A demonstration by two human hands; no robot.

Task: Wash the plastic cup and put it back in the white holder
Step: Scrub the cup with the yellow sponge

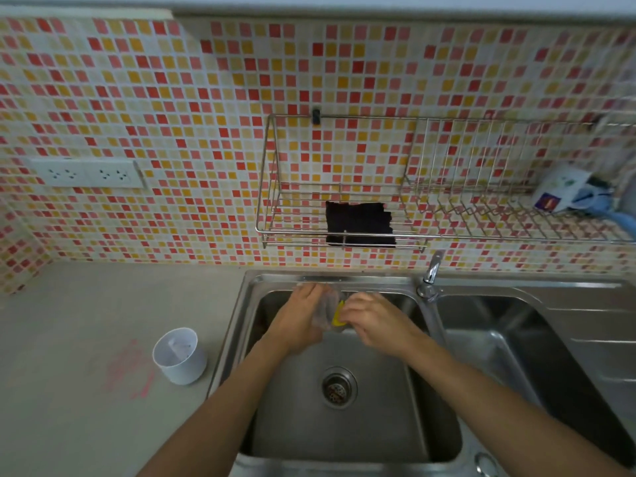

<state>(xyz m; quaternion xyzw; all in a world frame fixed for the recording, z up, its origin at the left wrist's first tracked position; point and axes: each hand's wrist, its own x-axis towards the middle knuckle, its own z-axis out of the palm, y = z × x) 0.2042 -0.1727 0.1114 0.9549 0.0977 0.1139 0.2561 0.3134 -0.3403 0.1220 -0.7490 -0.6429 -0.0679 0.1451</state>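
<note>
Gripping: left hand (pixel 298 315) clamps clear plastic cup (pixel 325 309) above sink (pixel 344 418).
Cup axis: blurred, cannot tell.
Right hand (pixel 373 320): fingers pinch yellow sponge (pixel 338 313).
White holder (pixel 179 356): upright on desk (pixel 86 373).

Single head-worn wide-angle view, looking forward and steeply down from above the sink (pixel 241 339), facing the tiled wall (pixel 172 98). Close over both forearms, with counter (pixel 86 390) at left and wire rack (pixel 344 232) ahead. Straight lines bowed toward the frame edges.
</note>
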